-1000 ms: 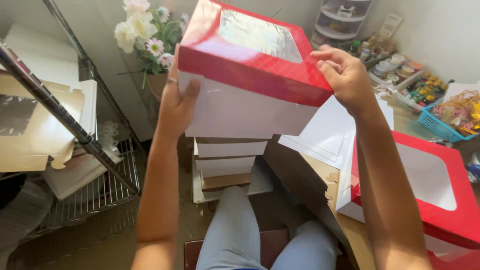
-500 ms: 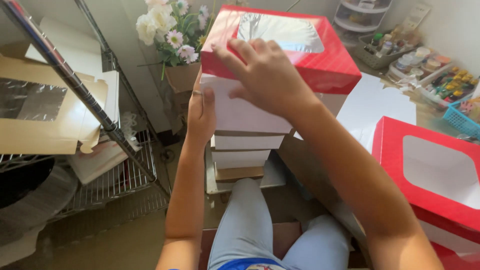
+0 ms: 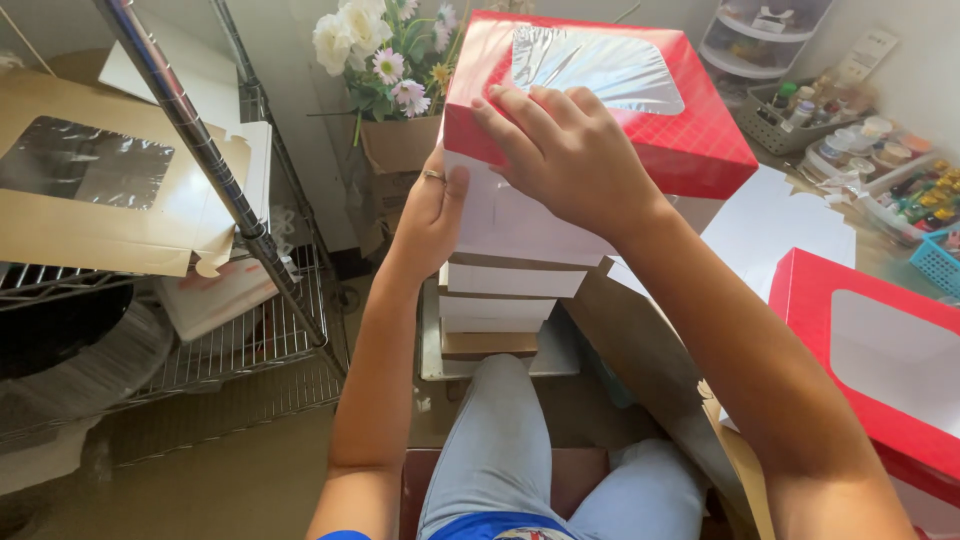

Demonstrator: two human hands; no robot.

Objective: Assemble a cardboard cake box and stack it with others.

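Observation:
A white box with a red windowed lid (image 3: 640, 110) sits on top of a stack of white and brown boxes (image 3: 500, 315) in front of my knees. My left hand (image 3: 432, 215), with a ring on one finger, presses flat against the box's left white side. My right hand (image 3: 565, 150) lies palm down over the lid's near left edge, fingers spread across the red rim. Neither hand closes around the box.
A metal wire rack (image 3: 230, 210) at left carries flat brown window-box blanks (image 3: 100, 195). White and pink flowers (image 3: 375, 50) stand behind the stack. Another red windowed lid (image 3: 880, 360) lies at right, beside flat white card (image 3: 775, 235). Small paint pots and a drawer unit (image 3: 860, 120) are at far right.
The box came down from tilted in both hands onto the stack. My right hand moved from its far right corner to the lid's near left edge. The view shifted slightly left.

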